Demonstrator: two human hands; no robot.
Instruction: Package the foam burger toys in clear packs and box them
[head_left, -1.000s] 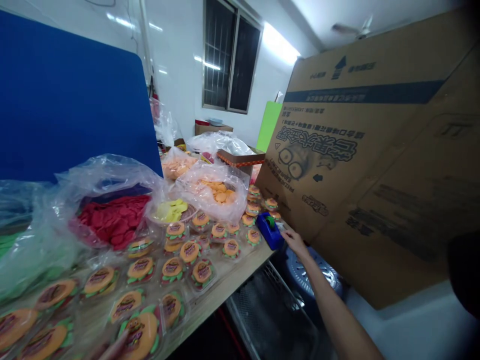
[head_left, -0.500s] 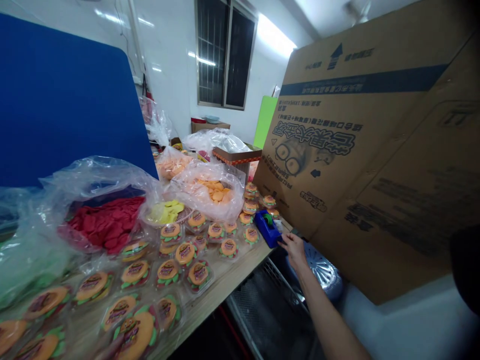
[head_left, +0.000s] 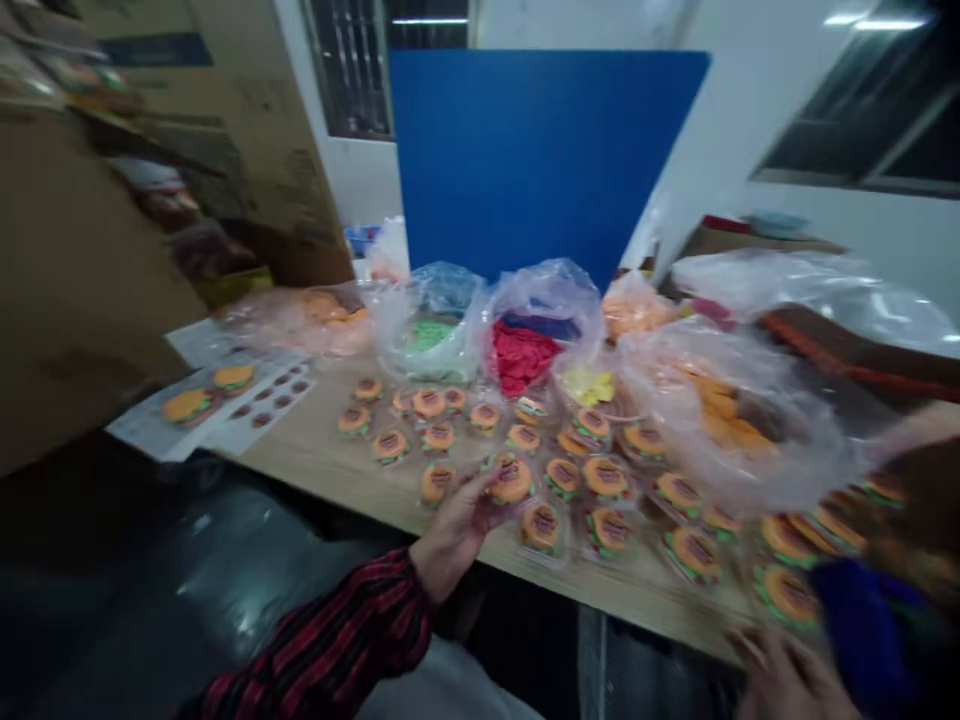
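My left hand (head_left: 469, 520), in a red and black striped sleeve, grips a burger-shaped gummy in a clear plastic case (head_left: 511, 478), raised just over the front of the table. At the lower right, my right hand (head_left: 787, 675) is beside a blue tape dispenser (head_left: 862, 625), blurred by motion. Its fingers look pinched together, though I cannot make out anything between them. Many more cased burger gummies (head_left: 606, 478) lie on the wooden table (head_left: 300, 450) around my left hand, some of them stacked.
Along the back stand plastic bags of green pieces (head_left: 431, 337), red pieces (head_left: 521, 358) and orange pieces (head_left: 720, 415). A basket with yellow pieces (head_left: 589, 386) sits between. Behind rises a blue panel (head_left: 540, 160). Printed sheets (head_left: 255, 410) lie left, near a large cardboard box (head_left: 75, 280).
The view has swung left, bringing the sheets and the green bag into sight. My left hand with the cased gummy now shows fully near the middle; my right hand stays by the dispenser.
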